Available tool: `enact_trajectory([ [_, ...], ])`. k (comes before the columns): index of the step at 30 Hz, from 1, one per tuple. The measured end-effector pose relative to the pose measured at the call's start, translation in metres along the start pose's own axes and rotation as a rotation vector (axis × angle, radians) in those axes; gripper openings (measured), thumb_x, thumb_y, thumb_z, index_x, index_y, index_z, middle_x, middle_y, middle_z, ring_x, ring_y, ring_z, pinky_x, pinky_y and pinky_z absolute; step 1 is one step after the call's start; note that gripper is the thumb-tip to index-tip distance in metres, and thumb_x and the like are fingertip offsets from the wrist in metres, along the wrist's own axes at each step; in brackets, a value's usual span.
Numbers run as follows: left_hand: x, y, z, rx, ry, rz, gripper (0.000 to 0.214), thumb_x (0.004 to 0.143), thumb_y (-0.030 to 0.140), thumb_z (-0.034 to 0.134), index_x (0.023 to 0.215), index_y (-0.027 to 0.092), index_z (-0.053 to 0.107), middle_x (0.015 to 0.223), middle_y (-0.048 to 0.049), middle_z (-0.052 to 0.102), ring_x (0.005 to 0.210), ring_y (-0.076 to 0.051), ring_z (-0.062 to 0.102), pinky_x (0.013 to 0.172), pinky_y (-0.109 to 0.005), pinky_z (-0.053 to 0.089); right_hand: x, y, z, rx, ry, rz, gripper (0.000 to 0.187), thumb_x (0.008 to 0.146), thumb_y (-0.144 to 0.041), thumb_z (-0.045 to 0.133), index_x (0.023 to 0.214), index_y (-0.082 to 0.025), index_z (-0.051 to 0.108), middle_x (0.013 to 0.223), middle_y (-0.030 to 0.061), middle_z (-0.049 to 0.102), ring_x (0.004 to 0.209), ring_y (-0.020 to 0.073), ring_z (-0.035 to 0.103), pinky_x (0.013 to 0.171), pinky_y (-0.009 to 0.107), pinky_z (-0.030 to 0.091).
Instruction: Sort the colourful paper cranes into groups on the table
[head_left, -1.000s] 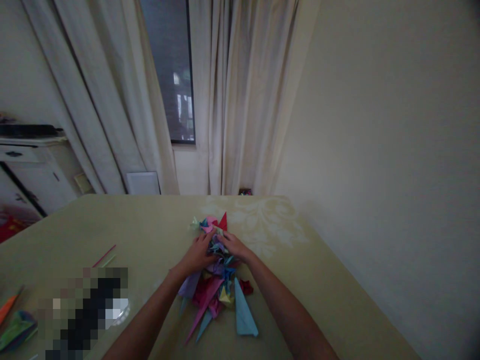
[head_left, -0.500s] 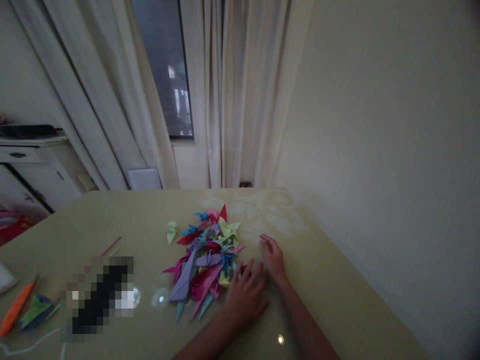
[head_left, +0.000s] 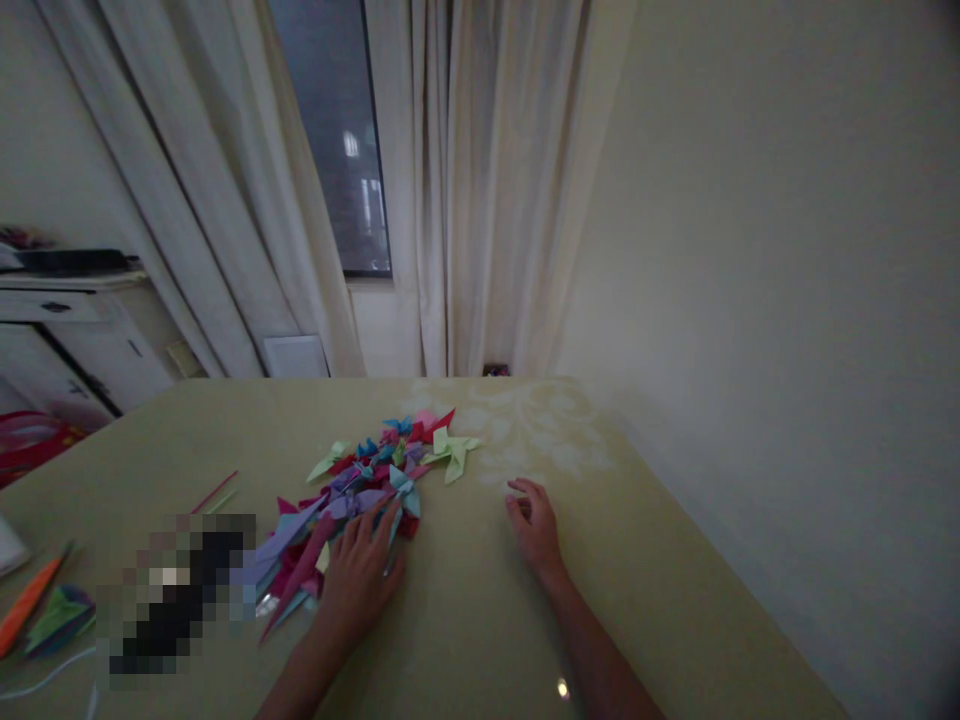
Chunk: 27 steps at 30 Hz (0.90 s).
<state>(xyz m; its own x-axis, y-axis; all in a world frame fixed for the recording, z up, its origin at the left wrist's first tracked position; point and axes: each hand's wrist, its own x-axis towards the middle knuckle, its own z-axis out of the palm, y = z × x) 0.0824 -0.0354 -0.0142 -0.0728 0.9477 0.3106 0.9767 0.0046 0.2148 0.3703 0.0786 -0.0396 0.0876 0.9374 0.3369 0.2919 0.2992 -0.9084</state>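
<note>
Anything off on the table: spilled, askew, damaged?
The coloured folded-paper pieces lie in a jumbled heap, left hand flat on its near edge; a green piece sticks out at its far end. The right hand rests on bare table. No visible damage.

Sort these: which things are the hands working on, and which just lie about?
In hand: pile of coloured folded papers, under the flat left hand; right hand rests on the table beside it.
Lying about: pink stick, orange piece, green folded paper.

Shoved paper pile point(head_left: 352, 482) leftward with left hand point(head_left: 358, 578), smearing it into a long streak; drew right hand point(head_left: 536, 525) clear, well apart now.
</note>
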Motion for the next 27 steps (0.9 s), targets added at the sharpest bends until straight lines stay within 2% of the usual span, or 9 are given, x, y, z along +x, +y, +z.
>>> enact_trajectory([
  [4,0.012,0.021,-0.006,0.021,-0.062,-0.038,0.044,0.097,0.034,0.053,0.139,0.026,0.065,0.134,-0.0130,0.068,0.123,-0.035,0.058,0.101,-0.055,0.046,-0.001,-0.004,-0.002,-0.009,0.003,-0.003,0.037,0.089,-0.042,0.060,0.111,-0.017,0.075,0.118,0.0149,0.069,0.095,0.0249,0.071,0.083,0.037,0.061],
  [6,0.021,0.032,-0.003,0.018,-0.072,-0.020,0.032,0.099,0.028,0.050,0.121,0.026,0.073,0.125,-0.0115,0.071,0.117,-0.034,0.061,0.100,-0.053,0.046,-0.004,-0.010,-0.003,-0.006,0.001,0.004,0.037,0.089,-0.043,0.060,0.111,-0.017,0.075,0.120,0.0153,0.069,0.094,0.0247,0.071,0.081,0.037,0.061],
  [8,0.026,0.042,0.002,-0.041,-0.072,0.007,0.032,0.099,0.020,0.046,0.108,0.026,0.075,0.115,-0.0102,0.074,0.109,-0.032,0.065,0.097,-0.050,0.048,-0.008,-0.017,-0.005,0.001,-0.029,0.022,0.037,0.090,-0.044,0.061,0.111,-0.018,0.075,0.119,0.0146,0.071,0.090,0.0241,0.071,0.078,0.036,0.060],
  [12,0.017,0.060,0.015,-0.392,-0.107,0.146,0.028,0.100,0.023,0.045,0.096,0.024,0.073,0.102,-0.0081,0.075,0.099,-0.026,0.069,0.089,-0.041,0.053,-0.016,-0.032,-0.006,0.028,-0.285,0.046,0.038,0.094,-0.049,0.065,0.117,-0.020,0.075,0.109,0.0106,0.076,0.086,0.0227,0.071,0.079,0.035,0.059],
  [14,0.007,0.066,0.021,-0.538,-0.116,0.189,0.025,0.101,0.025,0.047,0.098,0.024,0.072,0.101,-0.0072,0.076,0.099,-0.025,0.070,0.089,-0.039,0.055,-0.019,-0.037,-0.007,0.042,-0.474,0.019,0.041,0.091,-0.050,0.073,0.119,-0.021,0.076,0.107,0.0090,0.076,0.085,0.0213,0.070,0.079,0.033,0.057],
  [17,-0.003,0.069,0.029,-0.648,-0.116,0.179,0.023,0.102,0.028,0.048,0.106,0.026,0.071,0.104,-0.0065,0.076,0.100,-0.024,0.071,0.090,-0.038,0.057,-0.021,-0.040,-0.009,0.044,-0.659,-0.052,0.031,0.088,-0.049,0.079,0.104,-0.023,0.082,0.095,0.0051,0.075,0.084,0.0195,0.068,0.078,0.031,0.053],
  [19,-0.006,0.068,0.033,-0.682,-0.119,0.164,0.022,0.103,0.030,0.048,0.107,0.026,0.069,0.104,-0.0066,0.076,0.099,-0.023,0.072,0.088,-0.036,0.059,-0.023,-0.041,-0.009,0.056,-0.685,-0.074,0.026,0.088,-0.048,0.080,0.098,-0.024,0.083,0.090,0.0034,0.073,0.081,0.0181,0.066,0.076,0.029,0.051],
  [23,-0.005,0.066,0.040,-0.687,-0.085,0.175,0.021,0.105,0.032,0.048,0.112,0.025,0.067,0.106,-0.0060,0.076,0.097,-0.021,0.074,0.085,-0.033,0.060,-0.027,-0.043,-0.004,0.051,-0.698,-0.097,0.023,0.085,-0.039,0.084,0.101,-0.023,0.082,0.094,0.0030,0.071,0.078,0.0165,0.064,0.073,0.027,0.051],
  [27,-0.001,0.058,0.036,-0.502,0.076,0.232,0.025,0.107,0.034,0.048,0.119,0.024,0.067,0.111,-0.0084,0.076,0.104,-0.022,0.073,0.091,-0.034,0.059,-0.024,-0.039,-0.005,-0.023,-0.665,-0.163,0.011,0.095,-0.028,0.072,0.095,-0.023,0.082,0.088,0.0033,0.074,0.083,0.0183,0.068,0.078,0.029,0.051],
])
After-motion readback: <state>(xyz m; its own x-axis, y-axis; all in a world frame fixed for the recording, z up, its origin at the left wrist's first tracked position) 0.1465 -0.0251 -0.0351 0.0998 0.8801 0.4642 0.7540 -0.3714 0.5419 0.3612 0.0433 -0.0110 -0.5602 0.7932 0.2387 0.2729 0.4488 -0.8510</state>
